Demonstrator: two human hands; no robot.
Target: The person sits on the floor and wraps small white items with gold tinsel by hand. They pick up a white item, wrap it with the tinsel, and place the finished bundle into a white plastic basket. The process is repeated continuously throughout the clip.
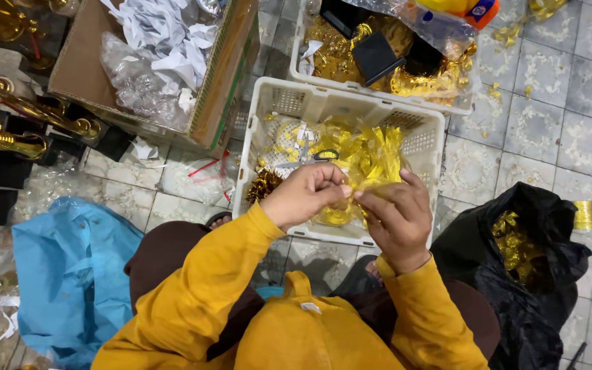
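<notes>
Pinching a gold foil ribbon piece (371, 164) between both hands, you are working just above a white plastic basket (427, 147). Your left hand (304, 195) is curling closed, thumb and fingertips gripping the ribbon's near edge. Your right hand (397, 218) is also closing on it, fingers folding round the foil from below and from the side; the two hands are nearly touching. The ribbon is sitting between them, over the basket's front half. Inside the basket, more gold foil pieces and a gold bow (266, 183) are lying loose. Beyond it, a second basket (385, 89) is holding gold parts and black blocks. A cardboard box (220, 82) of crumpled paper is standing to the left, a blue bag (70, 274) and a black bag (536, 274) are lying on the tiled floor (549, 109).
</notes>
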